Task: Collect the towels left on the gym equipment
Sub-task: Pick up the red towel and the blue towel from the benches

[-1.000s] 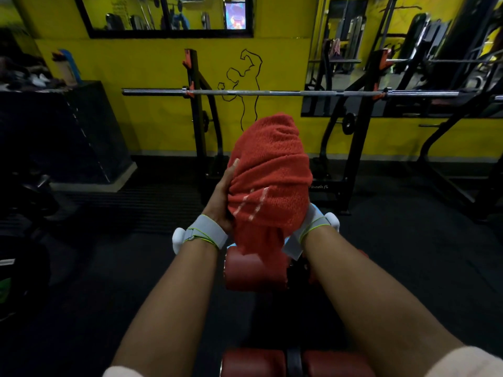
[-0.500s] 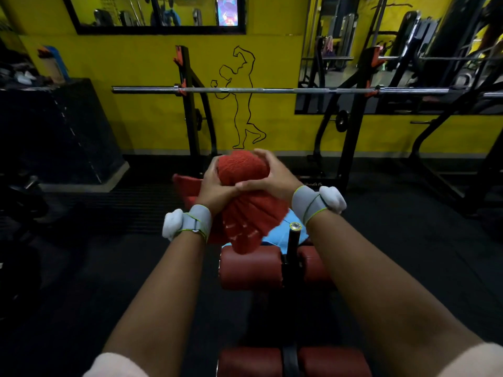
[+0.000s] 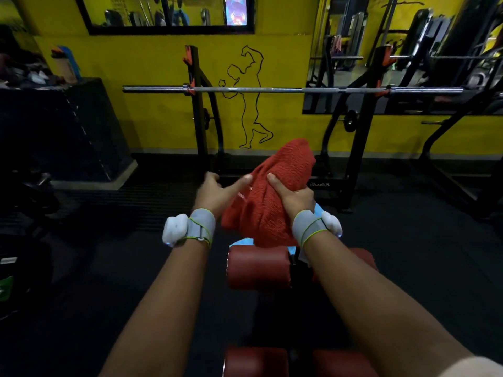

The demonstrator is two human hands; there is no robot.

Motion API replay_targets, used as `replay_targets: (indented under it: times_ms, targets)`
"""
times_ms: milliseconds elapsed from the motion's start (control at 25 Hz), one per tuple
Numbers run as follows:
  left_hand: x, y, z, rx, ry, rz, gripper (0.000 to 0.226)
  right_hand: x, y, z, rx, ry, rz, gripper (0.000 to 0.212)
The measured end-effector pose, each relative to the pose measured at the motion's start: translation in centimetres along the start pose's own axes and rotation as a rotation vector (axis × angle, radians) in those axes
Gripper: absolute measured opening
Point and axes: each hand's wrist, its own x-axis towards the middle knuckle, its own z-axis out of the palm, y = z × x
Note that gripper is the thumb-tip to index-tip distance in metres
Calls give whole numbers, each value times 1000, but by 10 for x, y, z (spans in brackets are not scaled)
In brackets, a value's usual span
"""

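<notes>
Nearest the camera, round dark red padded rollers (image 3: 258, 266) of a bench lie under the forearms, with a bit of light blue cloth (image 3: 239, 242) showing just above them. The right hand (image 3: 295, 197) grips the bunched red towel (image 3: 272, 197), a coarse waffle-like fabric, held in the air above the rollers, while the left hand (image 3: 217, 193) is loosely spread, only its thumb touching the towel. Further away, a smooth steel barbell (image 3: 272, 90) rests on a black rack (image 3: 200, 110) before the yellow wall (image 3: 158, 63).

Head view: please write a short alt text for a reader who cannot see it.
The right hand grips a bunched red towel above red bench rollers; the left hand touches its edge with the thumb. Behind, a barbell rests on a rack before a yellow wall.
</notes>
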Motion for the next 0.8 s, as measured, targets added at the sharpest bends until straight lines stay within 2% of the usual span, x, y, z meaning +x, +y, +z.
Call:
replay_targets:
  times_ms: [80, 120, 200, 280, 360, 440, 560, 600, 680, 720, 800]
  targets:
    - [-9, -5, 21, -171, -209, -59, 69, -2, -6, 4, -17, 27, -35, 69]
    - [-11, -8, 31, -282, -199, -49, 55, -3, -9, 4, -10, 26, -41, 68]
    - [-8, -13, 41, -402, 6, 65, 36, -2, -10, 1, -1, 46, -19, 66]
    - [-2, -11, 36, -431, 175, 164, 42, 3, -7, -3, 64, 38, 52, 63]
    - [4, -5, 24, -476, 249, 155, 46, 2, -5, -4, 199, -4, 98, 62]
    - [7, -3, 13, -381, 285, 96, 53, 1, -4, -3, 311, -25, 113, 66]
    - [12, -17, 6, -45, 321, 20, 44, 1, -8, -7, 419, 4, 171, 61]
    - [12, -22, 4, -21, 294, -24, 49, 2, -11, -10, 425, 41, 182, 61]
    - [5, -26, 6, -163, 141, -234, 92, 4, -18, -16, 330, 150, 125, 70]
    - [-4, -26, 11, -305, -8, -367, 107, 5, -21, -16, 259, 190, 70, 69]
    - [-26, -20, 27, -664, -392, -463, 105, -1, -27, -8, 142, 166, -3, 64]
